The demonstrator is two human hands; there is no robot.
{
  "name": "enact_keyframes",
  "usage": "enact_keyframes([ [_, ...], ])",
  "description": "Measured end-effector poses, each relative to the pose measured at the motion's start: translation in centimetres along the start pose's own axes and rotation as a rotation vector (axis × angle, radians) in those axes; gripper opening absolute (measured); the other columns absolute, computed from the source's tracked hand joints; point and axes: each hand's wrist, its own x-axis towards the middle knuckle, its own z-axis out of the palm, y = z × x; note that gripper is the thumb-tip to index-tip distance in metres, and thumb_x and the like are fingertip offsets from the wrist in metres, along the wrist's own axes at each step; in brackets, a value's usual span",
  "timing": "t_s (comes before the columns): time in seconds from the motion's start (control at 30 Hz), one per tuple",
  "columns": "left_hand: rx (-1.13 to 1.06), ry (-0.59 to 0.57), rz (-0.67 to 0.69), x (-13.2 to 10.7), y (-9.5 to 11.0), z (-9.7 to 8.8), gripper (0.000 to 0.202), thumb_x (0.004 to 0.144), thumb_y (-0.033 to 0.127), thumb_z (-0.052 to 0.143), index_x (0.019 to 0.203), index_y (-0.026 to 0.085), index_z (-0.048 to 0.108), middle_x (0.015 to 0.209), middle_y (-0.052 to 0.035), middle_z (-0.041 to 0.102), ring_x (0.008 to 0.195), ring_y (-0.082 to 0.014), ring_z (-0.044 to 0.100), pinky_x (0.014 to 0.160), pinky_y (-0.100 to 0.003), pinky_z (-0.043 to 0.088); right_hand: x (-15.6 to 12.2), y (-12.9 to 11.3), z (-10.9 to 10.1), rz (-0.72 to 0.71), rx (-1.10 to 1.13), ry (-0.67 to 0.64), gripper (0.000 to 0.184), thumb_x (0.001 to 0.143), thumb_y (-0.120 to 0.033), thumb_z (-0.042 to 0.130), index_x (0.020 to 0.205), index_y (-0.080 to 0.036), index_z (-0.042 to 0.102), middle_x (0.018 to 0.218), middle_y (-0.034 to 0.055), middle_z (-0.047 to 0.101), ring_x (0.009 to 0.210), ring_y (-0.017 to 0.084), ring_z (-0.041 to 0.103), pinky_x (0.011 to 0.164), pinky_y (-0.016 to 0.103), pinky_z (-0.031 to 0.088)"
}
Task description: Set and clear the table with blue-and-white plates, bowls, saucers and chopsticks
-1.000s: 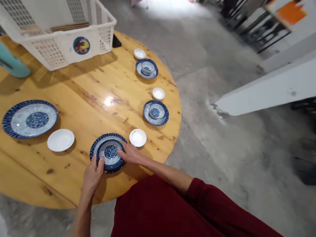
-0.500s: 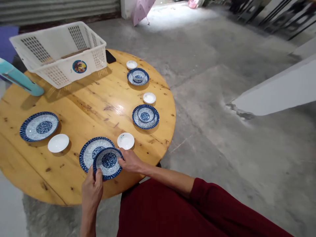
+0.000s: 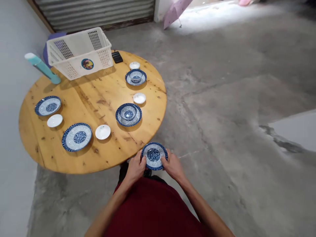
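A blue-and-white patterned plate (image 3: 153, 156) is held level in front of my body, just off the table's near right edge. My left hand (image 3: 136, 167) pinches its left rim, thumb on top and fingers beneath. The opposite rim is gripped by my right hand (image 3: 173, 165) in the same way. Whether more plates lie under it, I cannot tell. On the round wooden table (image 3: 98, 112), a patterned plate (image 3: 77, 137) lies beside a small white dish (image 3: 103, 132). Further right, a small bowl (image 3: 128, 112) rests on another patterned plate (image 3: 118, 119).
A white plastic basket (image 3: 74, 67) stands at the table's back, with a black phone-like object (image 3: 117, 57) beside it. A teal bottle-like object (image 3: 43, 68) is at the back left. More plates and small dishes lie around the table. A pink umbrella (image 3: 174, 13) is on the floor behind.
Both hands have carried the plate away from above the table plate, rightward past the table edge and nearer my body. The camera view has shifted too. The dishes on the table stay put.
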Motion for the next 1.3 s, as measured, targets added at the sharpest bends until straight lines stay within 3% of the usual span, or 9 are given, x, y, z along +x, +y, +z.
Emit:
enact_keyframes([
  [0.13, 0.08, -0.07, 0.013, 0.8, 2.4, 1.7, 0.036, 0.098, 0.031, 0.038, 0.126, 0.021, 0.058, 0.098, -0.0053, 0.076, 0.087, -0.0211, 0.071, 0.082, -0.033, 0.053, 0.0, 2.6, -1.8, 0.035, 0.125, 0.0, 0.03, 0.08, -0.024, 0.04, 0.097, -0.017, 0.064, 0.069, 0.0059, 0.069, 0.056, 0.022, 0.066, 0.055, 0.028, 0.048],
  [0.3, 0.215, -0.021, -0.001, 3.3, 3.9, 0.0, 0.032, 0.102, 0.031, 0.031, 0.109, 0.02, 0.06, 0.097, -0.0084, 0.074, 0.092, -0.0217, 0.071, 0.082, -0.031, 0.049, 2.7, 1.6, -2.4, -0.015, 0.226, -0.004, 0.028, 0.08, -0.027, 0.04, 0.094, -0.017, 0.062, 0.069, 0.005, 0.068, 0.053, 0.02, 0.064, 0.053, 0.027, 0.049],
  [0.53, 0.415, 0.087, -0.048, 8.5, 5.3, -6.1, 0.029, 0.102, 0.029, 0.034, 0.114, 0.016, 0.056, 0.093, -0.0123, 0.075, 0.091, -0.0272, 0.073, 0.077, -0.032, 0.047, 11.1, -4.8, -3.9, -0.183, 0.025, 0.0, 0.02, 0.08, -0.024, 0.043, 0.086, -0.019, 0.062, 0.072, 0.0057, 0.069, 0.07, 0.022, 0.067, 0.064, 0.028, 0.05],
  [0.7, 0.473, 0.228, -0.133, 12.8, 4.5, -10.5, 0.033, 0.102, 0.031, 0.035, 0.121, 0.015, 0.056, 0.095, -0.014, 0.075, 0.095, -0.029, 0.072, 0.082, -0.034, 0.048, 17.2, -10.4, -3.7, -0.261, -0.123, -0.024, 0.019, 0.082, -0.023, 0.044, 0.088, -0.018, 0.061, 0.077, 0.0059, 0.071, 0.073, 0.022, 0.066, 0.067, 0.027, 0.049],
  [0.83, 0.445, 0.298, -0.181, 15.6, 3.8, -12.5, 0.036, 0.101, 0.03, 0.035, 0.126, 0.013, 0.056, 0.099, -0.0151, 0.074, 0.1, -0.0297, 0.071, 0.088, -0.035, 0.048, 20.4, -13.4, -3.1, -0.306, -0.185, -0.021, 0.022, 0.085, -0.023, 0.041, 0.092, -0.018, 0.061, 0.08, 0.0074, 0.072, 0.076, 0.023, 0.068, 0.069, 0.028, 0.048],
  [1.03, 0.448, 0.323, -0.233, 18.2, 2.7, -13.3, 0.038, 0.1, 0.028, 0.035, 0.126, 0.013, 0.056, 0.103, -0.015, 0.075, 0.1, -0.0298, 0.071, 0.086, -0.035, 0.049, 23.5, -15.5, -2.6, -0.345, -0.398, -0.083, 0.03, 0.092, -0.022, 0.036, 0.106, -0.011, 0.061, 0.09, 0.0149, 0.074, 0.087, 0.028, 0.069, 0.077, 0.031, 0.047],
  [1.3, 0.452, 0.366, -0.314, 19.1, 1.7, -12.6, 0.043, 0.098, 0.027, 0.034, 0.134, 0.011, 0.05, 0.098, -0.0162, 0.076, 0.096, -0.0316, 0.073, 0.081, -0.036, 0.049, 26.1, -16.5, -2.1, -0.426, -0.684, -0.178, 0.042, 0.1, -0.029, 0.031, 0.131, -0.007, 0.049, 0.107, 0.0218, 0.072, 0.1, 0.033, 0.069, 0.083, 0.038, 0.048],
])
